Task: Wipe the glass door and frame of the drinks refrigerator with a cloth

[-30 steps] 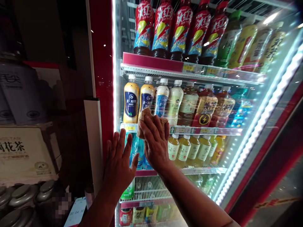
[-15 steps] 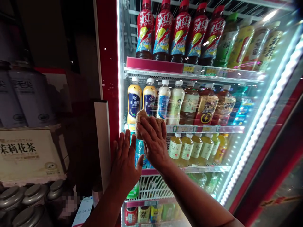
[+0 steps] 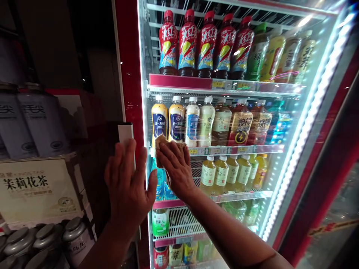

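My right hand [image 3: 176, 168] presses a folded brown cloth [image 3: 160, 144] flat against the glass door [image 3: 193, 157] of a lit drinks fridge, at the height of the second shelf's front edge. Its fingers lie over the cloth and cover most of it. My left hand [image 3: 130, 183] is raised to the left, fingers apart and holding nothing, in front of the fridge's red frame [image 3: 130, 93]. Whether it touches the frame I cannot tell. Behind the glass by the cloth stand milk tea bottles [image 3: 159, 119] and blue bottles [image 3: 159, 186].
Red iced tea bottles [image 3: 168, 45] line the top shelf; pale green-labelled bottles [image 3: 208, 173] stand lower. At the left are grey tea packages [image 3: 42, 119], a cream tea box [image 3: 36, 190] and several lidded canisters [image 3: 74, 235]. A bright light strip [image 3: 303, 145] runs down the fridge's right side.
My left hand has moved left, away from my right hand. The right hand and the cloth have slid slightly left and down across the glass. The view has shifted a little.
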`<move>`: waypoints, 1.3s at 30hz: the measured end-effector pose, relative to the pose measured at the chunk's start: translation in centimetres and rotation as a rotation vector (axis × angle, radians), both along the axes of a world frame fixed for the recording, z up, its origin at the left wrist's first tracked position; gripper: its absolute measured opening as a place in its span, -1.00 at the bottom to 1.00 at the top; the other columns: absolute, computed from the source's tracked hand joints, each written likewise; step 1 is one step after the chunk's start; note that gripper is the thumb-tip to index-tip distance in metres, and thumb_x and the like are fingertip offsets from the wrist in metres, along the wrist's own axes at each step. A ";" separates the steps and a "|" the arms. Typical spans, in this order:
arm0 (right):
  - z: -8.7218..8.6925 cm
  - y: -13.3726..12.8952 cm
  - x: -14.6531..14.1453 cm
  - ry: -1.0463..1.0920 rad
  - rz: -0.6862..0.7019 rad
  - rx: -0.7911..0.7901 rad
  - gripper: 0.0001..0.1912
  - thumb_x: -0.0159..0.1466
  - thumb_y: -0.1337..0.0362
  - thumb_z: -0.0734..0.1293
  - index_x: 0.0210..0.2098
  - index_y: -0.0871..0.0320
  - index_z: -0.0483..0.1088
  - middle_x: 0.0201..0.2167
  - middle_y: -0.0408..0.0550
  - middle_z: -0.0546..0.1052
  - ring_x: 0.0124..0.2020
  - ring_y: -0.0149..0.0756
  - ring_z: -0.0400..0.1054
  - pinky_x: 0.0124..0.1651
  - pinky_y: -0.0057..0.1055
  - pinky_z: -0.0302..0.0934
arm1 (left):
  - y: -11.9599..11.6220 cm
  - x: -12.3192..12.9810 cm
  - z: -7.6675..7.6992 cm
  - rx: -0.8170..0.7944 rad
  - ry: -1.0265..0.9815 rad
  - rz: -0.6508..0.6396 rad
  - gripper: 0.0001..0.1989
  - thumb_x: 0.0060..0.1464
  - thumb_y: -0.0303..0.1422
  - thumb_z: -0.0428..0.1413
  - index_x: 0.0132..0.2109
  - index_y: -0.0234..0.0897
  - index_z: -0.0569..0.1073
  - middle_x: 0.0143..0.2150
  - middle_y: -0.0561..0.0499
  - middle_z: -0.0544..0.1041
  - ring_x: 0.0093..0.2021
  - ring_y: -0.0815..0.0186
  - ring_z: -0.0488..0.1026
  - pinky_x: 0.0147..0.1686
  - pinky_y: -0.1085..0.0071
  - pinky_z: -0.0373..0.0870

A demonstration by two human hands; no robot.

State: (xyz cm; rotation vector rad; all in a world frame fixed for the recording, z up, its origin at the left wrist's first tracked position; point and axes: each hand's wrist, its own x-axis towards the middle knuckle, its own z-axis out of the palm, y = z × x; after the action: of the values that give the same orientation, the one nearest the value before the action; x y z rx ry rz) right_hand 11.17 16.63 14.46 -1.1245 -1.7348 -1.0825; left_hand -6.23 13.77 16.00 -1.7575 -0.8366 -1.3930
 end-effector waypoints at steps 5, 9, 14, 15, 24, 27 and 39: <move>0.8 0.2 -0.7 0.011 -0.020 -0.004 -0.40 0.42 0.36 0.20 0.41 -0.13 0.20 0.44 -0.32 0.30 0.57 -0.33 -0.14 0.62 -0.11 -0.44 | 2.5 -0.5 -0.1 -0.006 0.060 0.019 -0.09 0.26 -0.44 0.10 0.55 -0.38 -0.27 0.60 -0.14 -0.38 0.59 -0.01 -0.39 0.55 0.02 -0.22; 1.8 0.7 -1.5 0.045 -0.015 0.015 -0.41 0.43 0.35 0.20 0.42 -0.11 0.19 0.45 -0.30 0.29 0.57 -0.33 -0.18 0.62 -0.08 -0.47 | 3.0 -0.8 0.0 0.003 0.075 0.014 -0.08 0.25 -0.43 0.09 0.54 -0.43 -0.29 0.60 -0.13 -0.39 0.59 -0.03 -0.38 0.55 0.02 -0.23; 0.8 0.4 -2.1 -0.003 0.038 -0.010 -0.42 0.44 0.37 0.20 0.41 -0.09 0.20 0.45 -0.31 0.29 0.57 -0.35 -0.17 0.62 -0.13 -0.51 | 3.4 -1.6 0.8 -0.009 0.053 -0.066 -0.08 0.27 -0.40 0.07 0.55 -0.34 -0.31 0.61 -0.14 -0.35 0.59 0.00 -0.27 0.54 0.03 -0.16; 0.7 0.4 -2.1 -0.009 0.051 -0.013 -0.42 0.43 0.37 0.20 0.41 -0.08 0.21 0.45 -0.32 0.30 0.57 -0.35 -0.15 0.62 -0.14 -0.52 | 3.5 -1.7 0.9 -0.006 0.048 -0.082 -0.09 0.27 -0.41 0.05 0.55 -0.33 -0.32 0.61 -0.15 -0.35 0.59 0.01 -0.26 0.54 0.04 -0.15; 1.0 1.5 -3.4 0.075 0.092 0.069 -0.44 0.43 0.39 0.19 0.38 -0.03 0.24 0.43 -0.25 0.33 0.58 -0.34 -0.23 0.62 -0.11 -0.57 | 3.7 -1.7 0.5 0.038 0.059 -0.154 -0.12 0.24 -0.56 -0.02 0.55 -0.38 -0.30 0.61 -0.11 -0.42 0.60 0.13 -0.33 0.55 0.22 -0.23; 0.2 1.4 -3.7 0.013 0.133 0.088 -0.49 0.44 0.37 0.18 0.35 -0.03 0.28 0.41 -0.28 0.35 0.58 -0.36 -0.24 0.62 -0.15 -0.58 | 3.7 -1.7 0.5 0.040 0.078 -0.164 -0.12 0.24 -0.57 -0.03 0.54 -0.38 -0.33 0.60 -0.11 -0.46 0.60 0.11 -0.36 0.55 0.19 -0.25; 1.2 1.7 -4.8 0.003 0.122 0.071 -0.50 0.48 0.28 0.19 0.39 -0.04 0.23 0.44 -0.33 0.30 0.59 -0.37 -0.30 0.62 -0.14 -0.62 | 3.9 -1.8 0.3 0.041 0.071 -0.203 -0.13 0.25 -0.57 -0.02 0.55 -0.34 -0.32 0.60 -0.10 -0.46 0.59 0.06 -0.40 0.56 0.12 -0.27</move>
State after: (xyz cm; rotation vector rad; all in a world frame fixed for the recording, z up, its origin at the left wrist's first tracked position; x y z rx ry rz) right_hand 6.42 18.37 15.70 -0.9635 -1.7249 -1.0582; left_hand -7.98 17.70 16.33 -1.8903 -0.6004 -1.4562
